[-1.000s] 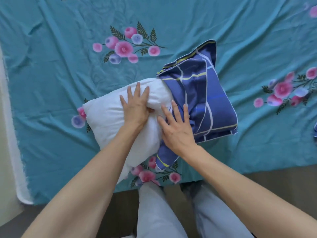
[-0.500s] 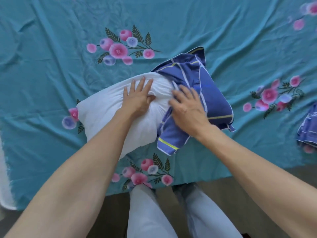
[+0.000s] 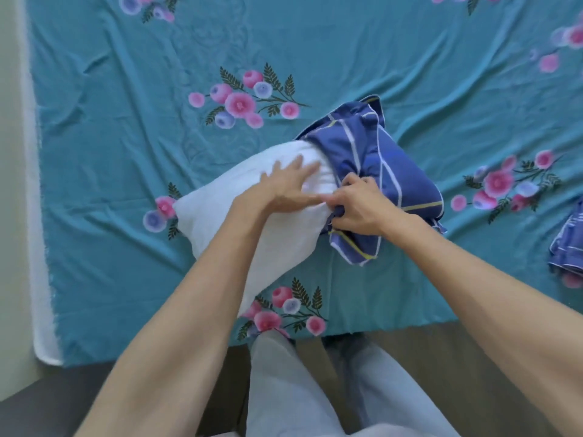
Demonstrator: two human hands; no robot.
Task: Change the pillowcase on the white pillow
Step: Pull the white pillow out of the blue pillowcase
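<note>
Left hand (image 3: 284,187) flat on pillow (image 3: 227,222) — right hand (image 3: 359,206) gripping pillowcase (image 3: 388,171).

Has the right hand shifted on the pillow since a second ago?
Yes. The right hand lay flat at the blue pillowcase's open edge; now it grips bunched cloth there, nearer the left hand on the white pillow.

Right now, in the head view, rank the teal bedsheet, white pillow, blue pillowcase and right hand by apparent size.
1. teal bedsheet
2. white pillow, partly hidden by the left arm and pillowcase
3. blue pillowcase, bunched up; close to the pillow's visible area, so this order is unsure
4. right hand
</note>
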